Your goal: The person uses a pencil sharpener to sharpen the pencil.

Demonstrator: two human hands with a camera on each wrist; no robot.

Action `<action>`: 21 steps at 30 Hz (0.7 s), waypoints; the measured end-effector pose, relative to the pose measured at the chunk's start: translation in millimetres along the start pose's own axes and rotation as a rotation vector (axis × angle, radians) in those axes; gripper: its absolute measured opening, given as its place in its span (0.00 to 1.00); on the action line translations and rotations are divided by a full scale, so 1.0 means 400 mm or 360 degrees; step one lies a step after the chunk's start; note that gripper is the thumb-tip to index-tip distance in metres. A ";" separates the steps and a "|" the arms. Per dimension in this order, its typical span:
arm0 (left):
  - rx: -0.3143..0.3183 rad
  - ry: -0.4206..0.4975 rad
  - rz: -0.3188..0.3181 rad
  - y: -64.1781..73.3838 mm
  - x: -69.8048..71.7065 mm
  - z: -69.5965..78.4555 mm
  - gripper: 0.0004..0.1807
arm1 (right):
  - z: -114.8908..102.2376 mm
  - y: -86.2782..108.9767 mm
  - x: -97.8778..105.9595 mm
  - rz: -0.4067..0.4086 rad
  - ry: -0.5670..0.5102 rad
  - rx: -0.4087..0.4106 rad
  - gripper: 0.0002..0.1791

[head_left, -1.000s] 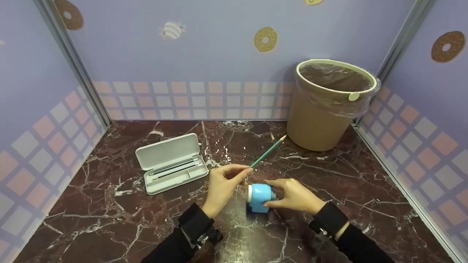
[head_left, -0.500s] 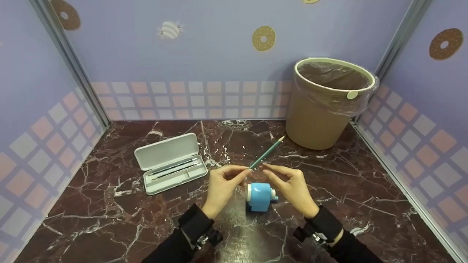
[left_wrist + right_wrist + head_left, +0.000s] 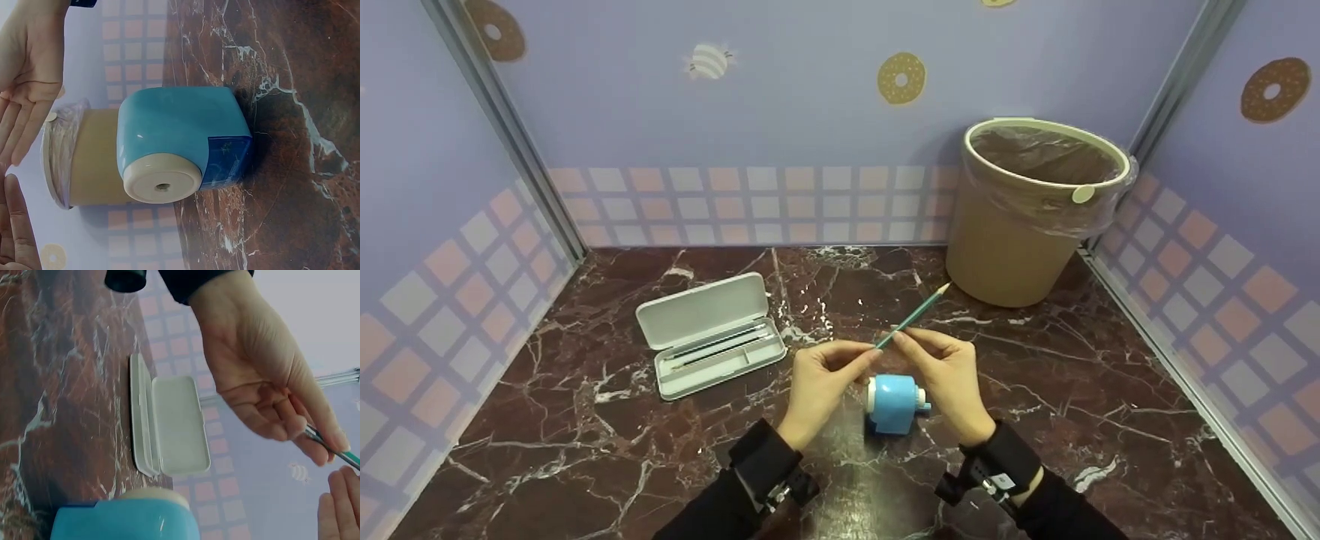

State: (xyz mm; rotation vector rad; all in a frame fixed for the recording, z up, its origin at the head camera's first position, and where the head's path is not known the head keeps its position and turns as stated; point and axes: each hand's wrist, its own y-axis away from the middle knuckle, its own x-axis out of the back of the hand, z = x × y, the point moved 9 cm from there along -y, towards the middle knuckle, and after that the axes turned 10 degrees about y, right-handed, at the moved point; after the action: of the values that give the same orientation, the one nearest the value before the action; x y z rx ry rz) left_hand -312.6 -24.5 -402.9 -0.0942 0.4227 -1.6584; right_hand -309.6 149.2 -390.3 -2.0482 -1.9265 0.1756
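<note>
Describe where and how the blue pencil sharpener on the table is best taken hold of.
Probably from above, pinching the blue pencil sharpener across the near and far sides of its body. It stands upright, and its top is uncovered. The white holed face is on the left and the small knob juts out right, so this grip should leave both free.

Blue, box-shaped sharpener (image 3: 893,406) obstructs the gap between left hand (image 3: 819,382) and right hand (image 3: 955,376); red-brown marbled bench (image 3: 877,491) affords nearside passage.

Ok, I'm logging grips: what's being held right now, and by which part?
The pencil. The left hand pinches it at the end opposite its point; the right hand pinches it a little farther up the shaft.
</note>
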 end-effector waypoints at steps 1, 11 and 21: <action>-0.0002 0.0001 -0.0001 0.000 -0.001 0.001 0.09 | -0.001 0.000 0.000 0.0016 -0.0004 -0.0002 0.10; 0.0029 -0.0006 -0.0017 0.002 -0.003 -0.011 0.09 | 0.007 0.000 0.001 0.0063 0.0024 -0.0053 0.11; 0.0048 -0.0094 -0.0068 -0.005 0.003 -0.011 0.12 | -0.012 -0.011 0.014 0.0068 0.0072 0.0048 0.10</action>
State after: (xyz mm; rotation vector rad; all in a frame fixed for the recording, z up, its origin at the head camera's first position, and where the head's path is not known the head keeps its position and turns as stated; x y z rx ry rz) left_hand -315.9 -24.6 -406.7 -0.1304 0.3532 -1.6994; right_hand -311.8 154.1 -383.9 -2.0569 -1.8434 0.1659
